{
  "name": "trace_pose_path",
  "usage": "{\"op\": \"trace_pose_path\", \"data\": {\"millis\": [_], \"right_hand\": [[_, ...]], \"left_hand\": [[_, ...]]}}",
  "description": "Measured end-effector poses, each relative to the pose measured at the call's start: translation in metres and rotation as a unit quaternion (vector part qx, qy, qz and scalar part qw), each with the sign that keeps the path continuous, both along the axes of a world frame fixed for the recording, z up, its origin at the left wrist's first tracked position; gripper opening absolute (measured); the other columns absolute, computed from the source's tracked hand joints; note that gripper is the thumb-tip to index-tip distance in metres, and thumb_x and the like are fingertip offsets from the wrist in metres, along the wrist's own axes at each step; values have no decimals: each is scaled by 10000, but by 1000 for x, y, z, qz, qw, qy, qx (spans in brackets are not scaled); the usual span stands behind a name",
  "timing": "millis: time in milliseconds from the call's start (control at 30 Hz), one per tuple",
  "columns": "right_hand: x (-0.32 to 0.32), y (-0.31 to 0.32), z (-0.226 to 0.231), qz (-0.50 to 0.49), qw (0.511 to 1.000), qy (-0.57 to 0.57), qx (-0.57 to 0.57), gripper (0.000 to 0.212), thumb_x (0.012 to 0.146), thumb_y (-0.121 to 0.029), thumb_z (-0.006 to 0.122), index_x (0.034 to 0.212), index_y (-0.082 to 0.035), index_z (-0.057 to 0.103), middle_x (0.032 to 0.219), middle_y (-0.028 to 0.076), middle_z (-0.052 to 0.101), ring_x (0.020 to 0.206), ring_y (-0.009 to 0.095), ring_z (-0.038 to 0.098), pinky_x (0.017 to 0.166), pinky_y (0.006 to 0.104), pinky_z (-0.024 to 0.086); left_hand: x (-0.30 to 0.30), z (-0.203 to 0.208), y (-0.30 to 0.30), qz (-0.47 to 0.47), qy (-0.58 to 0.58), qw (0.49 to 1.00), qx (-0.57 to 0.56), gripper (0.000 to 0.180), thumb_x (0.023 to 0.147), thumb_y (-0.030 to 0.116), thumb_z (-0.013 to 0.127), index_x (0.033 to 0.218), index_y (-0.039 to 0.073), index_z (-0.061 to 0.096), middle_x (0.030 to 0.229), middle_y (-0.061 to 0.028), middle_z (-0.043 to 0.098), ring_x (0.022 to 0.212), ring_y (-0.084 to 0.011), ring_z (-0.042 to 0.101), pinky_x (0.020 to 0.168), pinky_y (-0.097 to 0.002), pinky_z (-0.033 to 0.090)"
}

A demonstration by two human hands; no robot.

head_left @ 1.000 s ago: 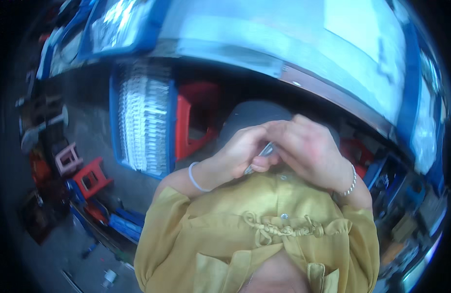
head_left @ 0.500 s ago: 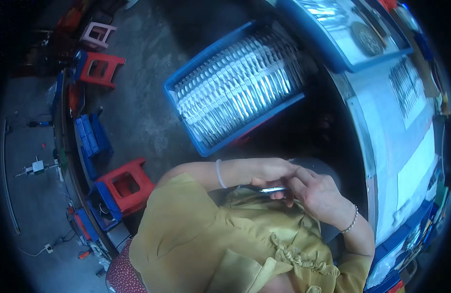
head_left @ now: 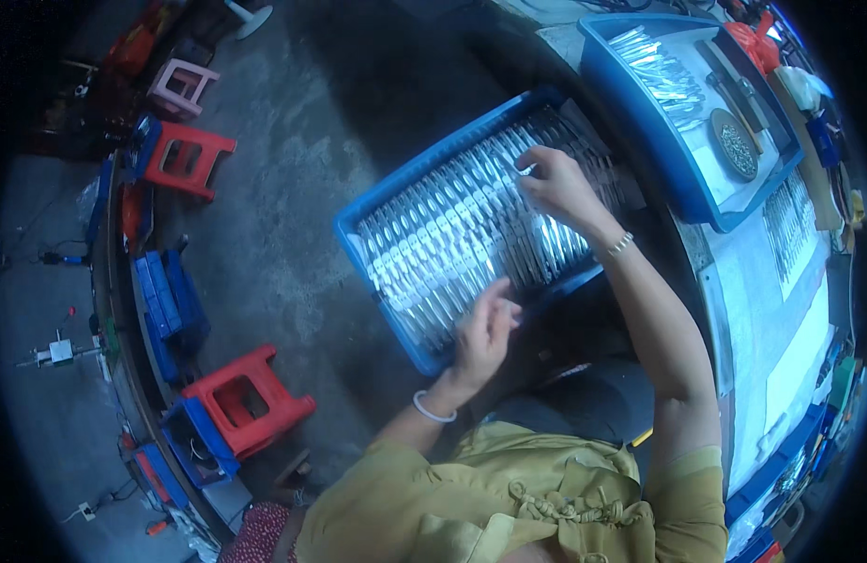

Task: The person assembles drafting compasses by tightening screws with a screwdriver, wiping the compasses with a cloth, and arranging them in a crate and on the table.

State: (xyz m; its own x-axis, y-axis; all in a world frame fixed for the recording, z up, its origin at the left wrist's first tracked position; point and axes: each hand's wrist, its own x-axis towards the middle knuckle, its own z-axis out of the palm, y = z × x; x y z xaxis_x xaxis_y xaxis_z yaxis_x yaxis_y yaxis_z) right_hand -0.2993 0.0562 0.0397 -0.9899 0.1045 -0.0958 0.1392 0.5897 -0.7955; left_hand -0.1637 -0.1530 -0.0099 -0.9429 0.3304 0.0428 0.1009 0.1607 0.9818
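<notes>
A blue bin (head_left: 357,218) holds dense rows of long, shiny metal pieces (head_left: 452,230), many with an oval shape near one end. Over the far right part of those rows is my right hand (head_left: 557,186), its thumb and fingers drawn together in a pinch. Whatever is between these fingertips, if anything, cannot be made out. My left hand (head_left: 483,338) hovers at the bin's near edge, index finger stretched toward the metal pieces and the other fingers loosely bent. Nothing shows in it.
On the right, a bench (head_left: 710,272) carries a blue tray (head_left: 640,131) with metal strips (head_left: 654,75), a round dish of small parts (head_left: 734,144) and tools. Red stools (head_left: 191,159) and blue boxes (head_left: 161,291) stand at the left along a low edge.
My hands were together near my body around a small silver metal piece. Now they are apart and farther forward, at the bin, and that piece is no longer visible. The view has shifted.
</notes>
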Motion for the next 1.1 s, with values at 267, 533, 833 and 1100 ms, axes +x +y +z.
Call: {"op": "trace_pose_path", "data": {"millis": [267,533,833,1100], "right_hand": [[-55,-24,-35,27,995,-10,94,261,728,-121,648,943,20,689,944,232,671,932,342,655,837,383,500],[-61,-27,-41,41,995,-1,93,235,745,-96,625,935,32,675,896,206,673,887,335,664,785,380,509],[122,16,57,6,996,90,-19,147,858,-63,618,975,24,639,815,167,644,761,277,635,695,355,496],[396,39,43,-262,920,-221,189,243,834,-142,643,1017,-5,562,775,216,652,776,416,637,676,476,505]], "left_hand": [[-2,-1,4,7,27,1000,-3,271,933,36,539,1201,-3,553,830,-112,681,648,-159,663,606,-283,536],[1,-5,3,8,89,995,-32,254,929,35,543,1180,9,575,796,-105,683,643,-162,666,592,-281,535],[6,-3,5,3,93,996,-6,225,922,17,545,1140,8,600,809,-121,692,653,-157,674,583,-279,535],[72,-15,43,-316,75,930,-174,463,950,189,536,1355,-13,441,1284,-266,539,1212,-344,538,1002,-425,433]]}}
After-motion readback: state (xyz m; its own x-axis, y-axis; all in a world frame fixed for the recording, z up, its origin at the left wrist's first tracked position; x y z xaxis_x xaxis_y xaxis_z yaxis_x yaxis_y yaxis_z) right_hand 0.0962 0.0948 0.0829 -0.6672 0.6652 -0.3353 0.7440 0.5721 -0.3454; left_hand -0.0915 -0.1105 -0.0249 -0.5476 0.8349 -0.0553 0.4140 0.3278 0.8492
